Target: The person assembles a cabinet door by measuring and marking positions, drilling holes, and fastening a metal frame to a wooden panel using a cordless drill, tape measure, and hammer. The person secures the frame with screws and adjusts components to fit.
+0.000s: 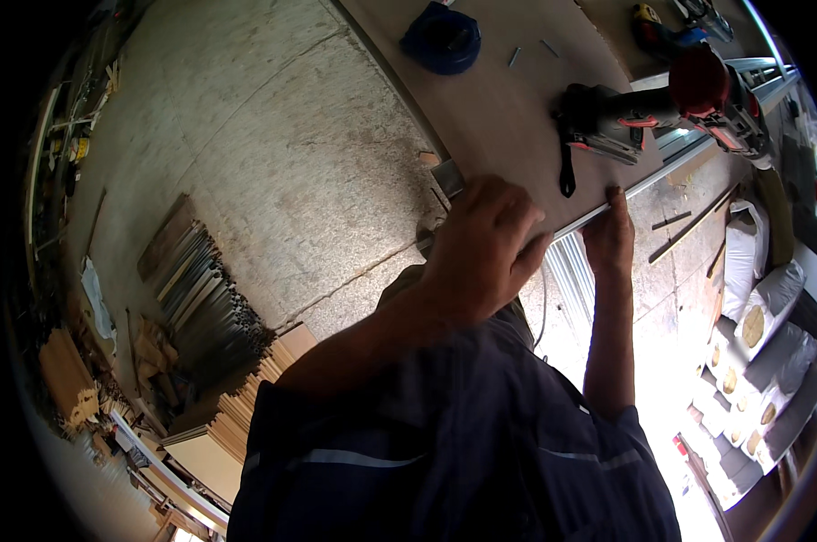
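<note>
And the bench (517,126) edge is clasped by the right grip (610,237), drill (651,107) seen just beyond; the left grip's (483,248) hold cannot be told.

You're standing in a workshop, by the look of the tools and stock. Your bench (508,113) carries a drill (657,108) on the right and, farther off, a blue tape measure (442,39) and loose screws (514,57). Another drill (669,36) (this one yellow and blue) lies far right. Concrete floor (273,117) shows left; there you have stacked bars (201,285) and, nearer, boards (250,397). White bundles (779,361) sit right.
</note>
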